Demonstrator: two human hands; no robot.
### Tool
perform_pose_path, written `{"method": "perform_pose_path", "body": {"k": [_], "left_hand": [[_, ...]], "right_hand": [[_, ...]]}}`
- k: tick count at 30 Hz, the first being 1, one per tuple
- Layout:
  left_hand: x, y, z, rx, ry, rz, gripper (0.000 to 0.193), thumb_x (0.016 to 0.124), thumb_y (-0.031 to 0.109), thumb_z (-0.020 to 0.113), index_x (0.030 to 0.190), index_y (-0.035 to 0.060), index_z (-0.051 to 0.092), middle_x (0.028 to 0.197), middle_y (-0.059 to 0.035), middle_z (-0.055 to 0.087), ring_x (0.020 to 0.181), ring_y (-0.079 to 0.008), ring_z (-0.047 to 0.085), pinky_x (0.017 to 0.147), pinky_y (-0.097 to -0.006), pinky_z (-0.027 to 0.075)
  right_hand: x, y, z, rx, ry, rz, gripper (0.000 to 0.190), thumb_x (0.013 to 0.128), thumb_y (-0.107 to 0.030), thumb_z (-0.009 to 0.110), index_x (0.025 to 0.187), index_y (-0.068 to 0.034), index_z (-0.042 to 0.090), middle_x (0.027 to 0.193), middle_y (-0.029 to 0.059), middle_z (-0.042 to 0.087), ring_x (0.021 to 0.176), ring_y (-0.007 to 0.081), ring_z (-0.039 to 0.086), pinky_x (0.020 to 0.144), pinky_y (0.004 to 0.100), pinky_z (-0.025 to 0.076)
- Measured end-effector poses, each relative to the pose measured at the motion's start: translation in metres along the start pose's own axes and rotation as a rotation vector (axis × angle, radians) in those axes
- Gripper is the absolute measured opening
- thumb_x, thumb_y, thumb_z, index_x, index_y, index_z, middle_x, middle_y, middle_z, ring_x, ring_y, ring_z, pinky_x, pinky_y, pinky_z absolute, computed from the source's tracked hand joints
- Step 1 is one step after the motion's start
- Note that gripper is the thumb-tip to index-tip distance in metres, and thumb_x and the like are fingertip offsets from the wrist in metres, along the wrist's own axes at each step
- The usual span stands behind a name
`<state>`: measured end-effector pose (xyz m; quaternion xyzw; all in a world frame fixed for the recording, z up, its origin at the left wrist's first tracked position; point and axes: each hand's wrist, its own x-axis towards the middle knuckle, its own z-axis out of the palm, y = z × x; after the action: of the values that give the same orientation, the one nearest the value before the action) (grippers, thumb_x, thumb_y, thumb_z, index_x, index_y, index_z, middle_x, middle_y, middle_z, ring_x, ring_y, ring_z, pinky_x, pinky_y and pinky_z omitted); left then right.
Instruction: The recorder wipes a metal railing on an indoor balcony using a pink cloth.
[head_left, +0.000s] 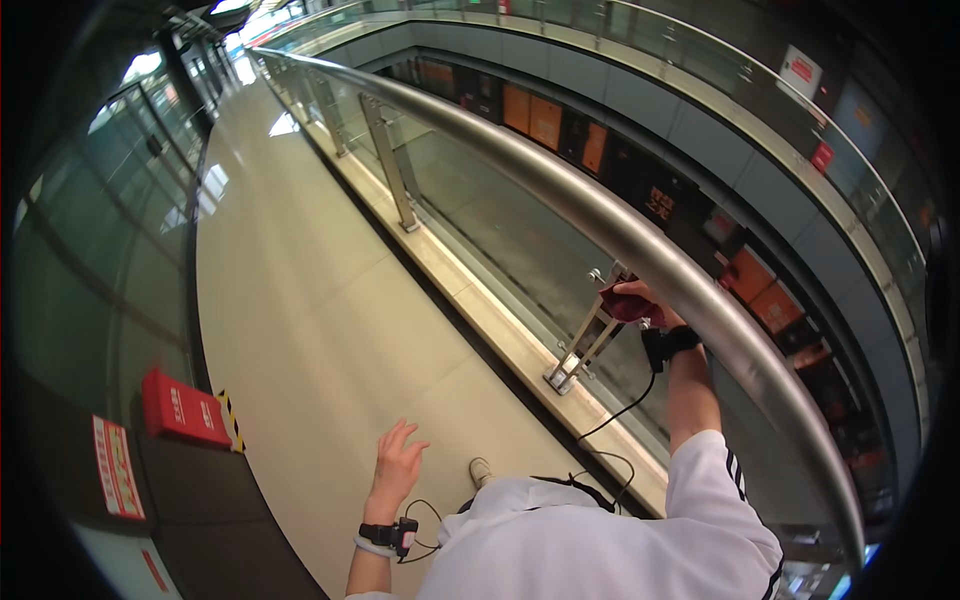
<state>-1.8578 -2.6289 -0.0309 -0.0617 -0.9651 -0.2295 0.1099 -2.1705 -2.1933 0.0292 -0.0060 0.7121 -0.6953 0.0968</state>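
Observation:
My right hand (646, 294) grips a dark red cloth (630, 307). It reaches down just past the round metal handrail (562, 180). The cloth lies against the upper part of a double-bar metal railing post (598, 348), hiding some of it. Beside the post are glass panels (495, 195) held by small metal fittings. My left hand (397, 461) hangs over the tiled floor with its fingers apart, holding nothing. Each wrist wears a black strapped device, with a cable leading from it towards my body.
A pale stone ledge (466, 289) runs beneath the railing. Beyond the glass is an atrium with a lower level and an opposite balcony (675, 112). To my left stand a red box (187, 412) bearing writing and a glass wall (97, 247). The walkway floor (300, 285) stretches ahead.

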Motion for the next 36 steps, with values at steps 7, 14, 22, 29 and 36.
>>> {"method": "perform_pose_path", "body": {"k": [7, 14, 22, 29, 36], "left_hand": [[0.078, -0.025, 0.01, -0.13, -0.106, 0.209, 0.016, 0.081, 0.0, 0.063, 0.092, 0.0094, 0.069, 0.119, -0.0126, 0.06, 0.123, -0.037, 0.051, 0.099, -0.0477, 0.043], [0.137, -0.011, 0.034, -0.22, -0.276, 0.386, 0.019, 0.08, -0.001, 0.061, 0.094, 0.0085, 0.069, 0.121, -0.0144, 0.059, 0.125, -0.0379, 0.049, 0.099, -0.0474, 0.043], [0.19, -0.01, 0.054, -0.247, -0.352, 0.423, 0.021, 0.08, -0.002, 0.06, 0.095, 0.0091, 0.069, 0.121, -0.0139, 0.059, 0.124, -0.0377, 0.05, 0.099, -0.0473, 0.044], [0.281, 0.046, 0.074, -0.314, -0.375, 0.61, 0.022, 0.081, -0.001, 0.061, 0.099, 0.0091, 0.068, 0.119, -0.0138, 0.06, 0.122, -0.0363, 0.052, 0.098, -0.0463, 0.045], [0.337, 0.098, 0.094, -0.395, -0.386, 0.765, 0.021, 0.081, -0.003, 0.062, 0.098, 0.0071, 0.068, 0.111, -0.0143, 0.062, 0.111, -0.0358, 0.057, 0.09, -0.0429, 0.048]], "right_hand": [[0.0, -0.008, 0.043, -0.755, 0.33, -0.026, 0.045, 0.074, -0.033, 0.08, 0.1, 0.001, 0.067, 0.092, 0.0186, 0.07, 0.09, 0.0281, 0.068, 0.078, 0.0379, 0.052], [-0.01, 0.04, 0.076, -1.367, 0.605, -0.035, 0.095, 0.07, -0.045, 0.078, 0.141, -0.002, 0.033, 0.137, 0.0223, 0.046, 0.128, 0.0397, 0.043, 0.106, 0.0521, 0.031], [-0.012, -0.02, 0.025, -1.138, 0.478, -0.552, 0.024, 0.082, -0.025, 0.065, 0.087, -0.003, 0.055, 0.086, 0.0124, 0.061, 0.084, 0.0304, 0.059, 0.072, 0.0359, 0.047], [0.031, -0.027, 0.011, -1.212, 0.105, 0.207, 0.028, 0.078, -0.023, 0.065, 0.095, -0.002, 0.071, 0.096, 0.0185, 0.071, 0.094, 0.0333, 0.069, 0.077, 0.0415, 0.057], [-0.005, -0.008, 0.066, -1.268, 0.769, -0.283, 0.044, 0.084, -0.022, 0.055, 0.12, 0.003, 0.054, 0.12, 0.0167, 0.057, 0.114, 0.0289, 0.057, 0.067, 0.0374, 0.056]]}}
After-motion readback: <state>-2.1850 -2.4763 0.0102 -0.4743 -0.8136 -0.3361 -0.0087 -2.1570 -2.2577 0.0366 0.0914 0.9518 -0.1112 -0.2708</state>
